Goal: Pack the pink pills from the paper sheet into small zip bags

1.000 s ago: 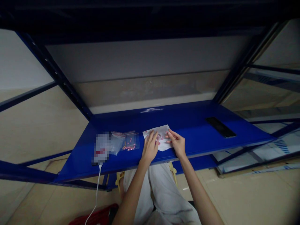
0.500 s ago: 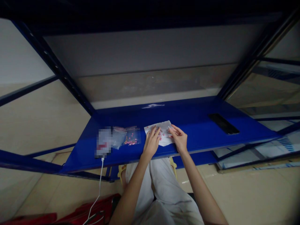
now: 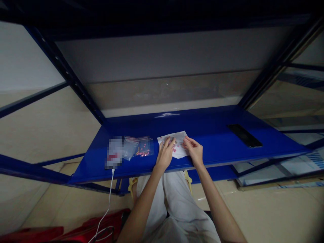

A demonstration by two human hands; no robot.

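A white sheet of paper point(image 3: 180, 154) lies on the blue shelf board point(image 3: 215, 148), with small pink beads point(image 3: 175, 149) scattered on it. My left hand point(image 3: 165, 153) rests over the paper's left part, its fingers stretched and spread, touching it. At the right edge of the sheet, the thumb and fingertips of my right hand point(image 3: 193, 149) are drawn together in a pinch. Whatever sits between those fingertips is too small to make out. Left of the paper is a clear zip bag of pinkish beads point(image 3: 143, 152), beside another clear zip bag point(image 3: 129, 148).
A blurred-out device point(image 3: 113, 153) with a white cable point(image 3: 110, 195) hanging over the front edge lies on the left. A black phone point(image 3: 245, 135) lies farther right. Blue rack posts point(image 3: 68, 74) rise at both ends of the board, under an upper shelf point(image 3: 162, 20).
The view has shifted slightly, moving the shelf a little right in the picture. My right fingertips have drawn closer together at the paper's edge. My left hand stays on the paper.
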